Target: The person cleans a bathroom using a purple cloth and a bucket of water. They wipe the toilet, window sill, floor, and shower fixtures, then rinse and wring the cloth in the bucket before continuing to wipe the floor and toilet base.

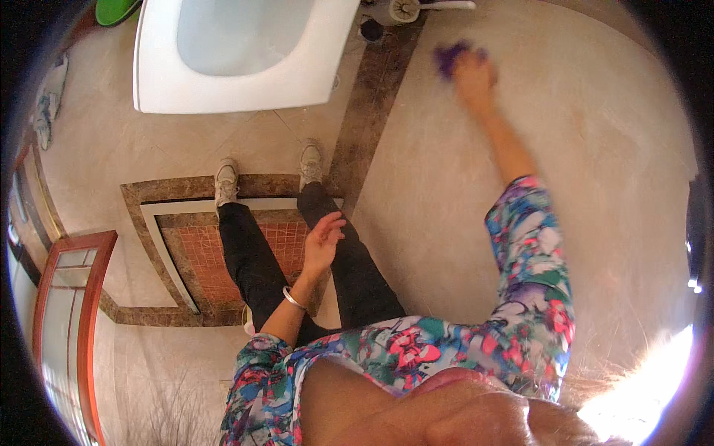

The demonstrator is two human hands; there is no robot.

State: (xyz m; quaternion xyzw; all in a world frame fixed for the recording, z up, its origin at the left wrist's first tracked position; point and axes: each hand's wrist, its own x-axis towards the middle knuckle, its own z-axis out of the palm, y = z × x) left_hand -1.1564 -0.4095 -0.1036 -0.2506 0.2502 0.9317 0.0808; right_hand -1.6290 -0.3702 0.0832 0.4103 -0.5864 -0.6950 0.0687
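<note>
My right hand [474,78] is stretched out to the upper right, shut on a purple cloth [450,58]. The cloth lies against the beige tiled wall [585,167]; both hand and cloth are somewhat blurred. Lower down, my left hand [324,240] hangs in front of my legs with its fingers loosely bent and apart. It holds nothing, and a silver bangle [293,298] circles that wrist. Ahead of my feet stands a white toilet [234,95], its seat ring down and the bowl visible.
A white-handled toilet brush [404,10] is beside the toilet at the back. At the upper left sits part of a green basin [114,11]. A grey cloth [51,103] is near the left edge. Behind me on the left is a wood-framed glass door [72,312]. A framed red-tiled floor area [206,262] lies under my legs.
</note>
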